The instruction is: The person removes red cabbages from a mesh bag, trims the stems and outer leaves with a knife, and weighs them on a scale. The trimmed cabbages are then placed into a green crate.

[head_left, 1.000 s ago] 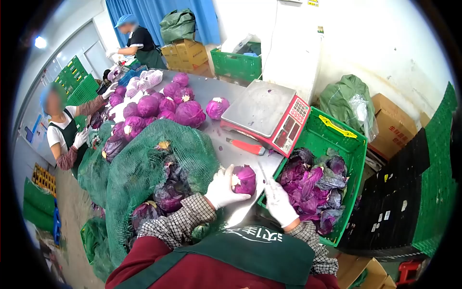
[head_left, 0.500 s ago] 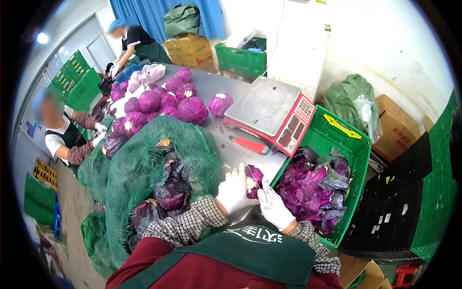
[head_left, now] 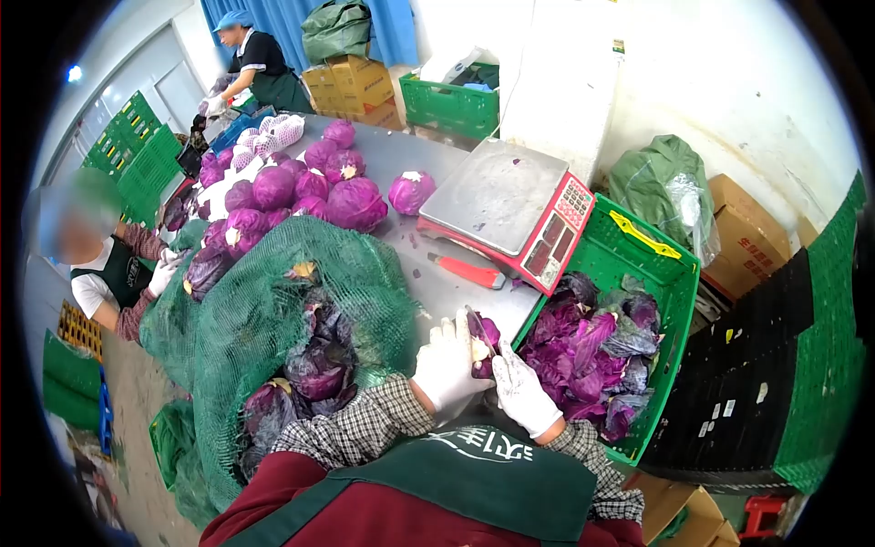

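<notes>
A purple cabbage (head_left: 484, 354), its pale stem end showing, sits low at the table's front edge between my hands. My left hand (head_left: 448, 363), in a white glove, is closed against the cabbage's left side. On the other side my right hand (head_left: 523, 387), also gloved, is closed around a knife whose thin blade (head_left: 480, 325) lies across the cabbage; its handle is hidden in the palm. A green mesh sack (head_left: 246, 301) with more dark purple cabbages (head_left: 319, 369) lies beside my left forearm. Right of my right hand, loose purple leaves (head_left: 583, 365) fill part of a green crate (head_left: 670, 360).
A red scale (head_left: 497, 196) stands on the metal table (head_left: 410, 251), with a red-handled tool (head_left: 467, 271) before it. Several purple cabbages (head_left: 273, 187) are piled at the back left. One co-worker (head_left: 114, 273) stands at the left, another (head_left: 264, 68) at the far end.
The view has shifted slightly. My hands stay at the cabbage with little visible movement. The left co-worker's hands have drawn nearer the sack; the far co-worker stands more upright.
</notes>
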Available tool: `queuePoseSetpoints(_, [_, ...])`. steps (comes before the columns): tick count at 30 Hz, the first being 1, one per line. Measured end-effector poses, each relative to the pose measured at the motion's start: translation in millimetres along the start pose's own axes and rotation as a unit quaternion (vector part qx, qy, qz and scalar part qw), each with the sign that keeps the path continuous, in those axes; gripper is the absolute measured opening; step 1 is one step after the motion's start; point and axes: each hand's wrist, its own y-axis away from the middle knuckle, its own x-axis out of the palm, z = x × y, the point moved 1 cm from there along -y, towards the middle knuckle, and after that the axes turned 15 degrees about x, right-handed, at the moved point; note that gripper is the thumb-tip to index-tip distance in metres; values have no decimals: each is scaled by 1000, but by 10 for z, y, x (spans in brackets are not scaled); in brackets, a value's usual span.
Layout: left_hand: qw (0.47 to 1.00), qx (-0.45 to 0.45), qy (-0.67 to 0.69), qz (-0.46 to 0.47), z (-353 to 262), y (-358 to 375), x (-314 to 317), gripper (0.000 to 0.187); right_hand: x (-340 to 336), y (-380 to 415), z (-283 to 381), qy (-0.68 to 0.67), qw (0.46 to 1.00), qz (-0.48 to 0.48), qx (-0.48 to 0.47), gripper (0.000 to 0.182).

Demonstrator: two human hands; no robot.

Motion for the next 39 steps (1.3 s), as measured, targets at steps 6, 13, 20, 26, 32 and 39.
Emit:
queuePoseSetpoints(6, [998,26,-32,-41,69,35,126,120,51,-75,9,19,999,12,39,53])
queuePoseSetpoints(13, [997,-13,72,15,43,-85,-26,115,57,-363,22,154,983,-55,-88,48])
queuePoseSetpoints(20, [998,39,-26,-46,118,-277,110,116,-360,-752,306,-102,907,203,353,45])
queuePoseSetpoints(26, [997,75,-2,-29,85,-378,102,119,-213,-788,-227,70,992,67,85,33])
queuePoseSetpoints(32, [1000,20,-10,-9,106,-317,91,121,-146,-767,-404,77,986,-85,119,24])
queuePoseSetpoints(39, [999,33,27,-15,438,157,115,123,-63,-484,-202,-268,929,-54,249,46])
